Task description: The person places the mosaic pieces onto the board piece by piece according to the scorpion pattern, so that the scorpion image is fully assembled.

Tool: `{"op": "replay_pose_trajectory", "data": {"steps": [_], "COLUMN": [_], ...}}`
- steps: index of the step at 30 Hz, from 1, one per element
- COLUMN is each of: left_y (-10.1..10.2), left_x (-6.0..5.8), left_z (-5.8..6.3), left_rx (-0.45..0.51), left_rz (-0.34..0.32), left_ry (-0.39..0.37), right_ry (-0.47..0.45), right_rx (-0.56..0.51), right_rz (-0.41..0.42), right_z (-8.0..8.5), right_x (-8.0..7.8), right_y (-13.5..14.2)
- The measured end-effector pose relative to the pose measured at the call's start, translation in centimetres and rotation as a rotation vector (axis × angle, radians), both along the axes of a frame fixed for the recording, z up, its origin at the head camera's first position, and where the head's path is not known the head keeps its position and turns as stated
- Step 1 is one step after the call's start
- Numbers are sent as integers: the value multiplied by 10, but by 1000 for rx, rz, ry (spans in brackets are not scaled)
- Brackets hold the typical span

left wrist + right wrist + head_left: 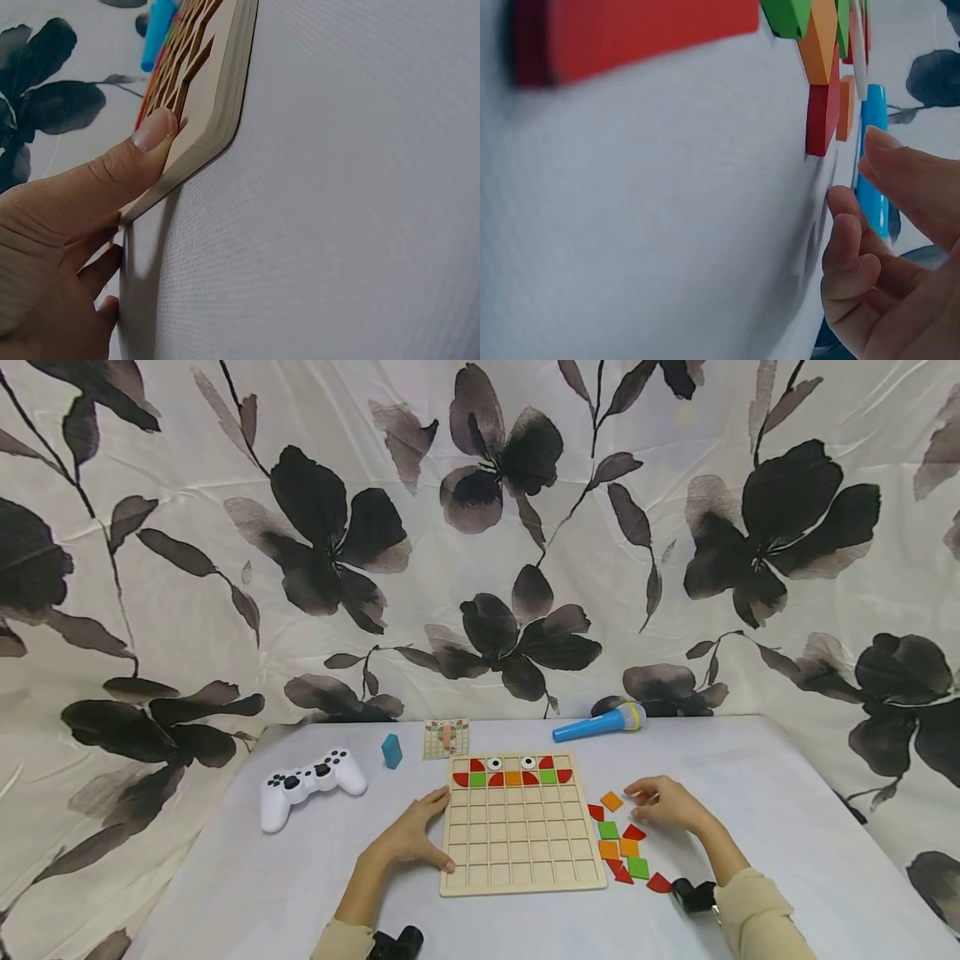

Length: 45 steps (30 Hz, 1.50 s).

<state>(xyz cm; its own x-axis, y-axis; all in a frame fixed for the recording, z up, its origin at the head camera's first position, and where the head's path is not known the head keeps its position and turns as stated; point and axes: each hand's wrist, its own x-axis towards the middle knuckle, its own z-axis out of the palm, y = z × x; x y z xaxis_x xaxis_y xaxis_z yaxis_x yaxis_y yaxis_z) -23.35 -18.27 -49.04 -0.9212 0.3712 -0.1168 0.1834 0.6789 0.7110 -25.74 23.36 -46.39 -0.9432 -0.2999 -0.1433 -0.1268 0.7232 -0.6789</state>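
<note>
A pale wooden grid board [521, 839] lies on the table, its top rows filled with red, green and orange pieces and two eye pieces [495, 764]. My left hand [408, 831] rests along the board's left edge with the fingers spread; in the left wrist view its straight thumb [112, 165] lies on the rim near a corner. Right of the board are several loose pieces, among them an orange square [611, 802], a green square [638, 867] and a red rounded piece [659, 883]. Beside them my right hand [667, 803] hovers with fingers loosely bent and nothing between thumb and fingertips.
Behind the board lie a patterned picture card [446, 739] and a blue microphone [600, 723]. A teal block [392, 751] and a white game controller [313, 783] are at the left. Floral cloth [480, 552] hangs behind the white table [225, 885].
</note>
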Motion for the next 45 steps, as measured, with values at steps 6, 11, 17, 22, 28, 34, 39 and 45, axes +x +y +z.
{"op": "replay_pose_trajectory", "data": {"steps": [6,11,17,22,28,34,39,45], "left_y": [0,0,0,0,0,0,-1,-1], "left_x": [0,0,-1,-2,-1,0,0,-1], "left_z": [0,0,0,0,0,0,0,-1], "left_rx": [-1,1,-2,-7,-16,0,2,2], "left_rz": [-6,-1,3,1,2,-7,-16,-23], "left_ry": [0,-4,-4,1,-2,17,21,20], "right_ry": [-18,-36,-50,-42,-52,-44,-49,-43], "right_rx": [13,25,47,57,71,89,101,104], "right_rz": [22,28,6,5,-23,-28,-31,-27], "right_z": [-5,-7,-8,-9,-9,-12,-12,-12], "right_x": [0,-1,-4,-8,-9,-11,-13,-15], "right_y": [-7,-17,-25,-26,-27,-28,-29,-26]}}
